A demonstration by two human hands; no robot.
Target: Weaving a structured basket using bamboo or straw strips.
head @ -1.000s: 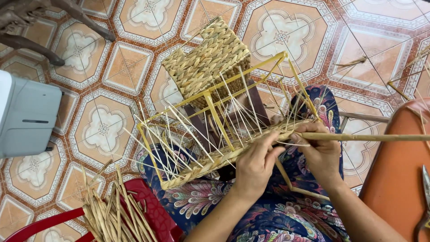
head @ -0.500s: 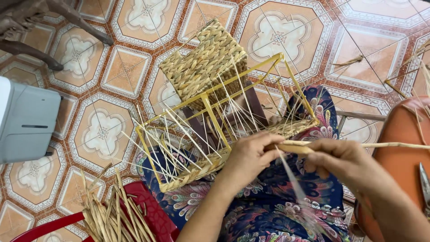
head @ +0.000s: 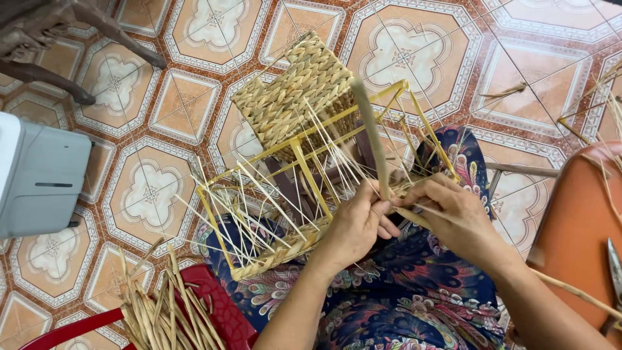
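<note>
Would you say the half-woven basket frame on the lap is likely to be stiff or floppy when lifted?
The basket frame probably lifts as one stiff piece, since its yellow rods hold a boxy shape. The thin loose stakes splaying from it look springy and may snag. It seems light for its size, being mostly open. The left hand and right hand steady it.

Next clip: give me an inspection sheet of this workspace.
Surface: patterned tiled floor; work rests on the lap.
Job's things: yellow frame with thin spokes, one side woven; strand standing up.
Clutter: bundle of strands on a red stool; scissors on an orange seat.
Grippers: left hand pinches the strand; right hand at the woven edge.
Cables: nothing seen.
Surroundings: grey box, chair legs.
</note>
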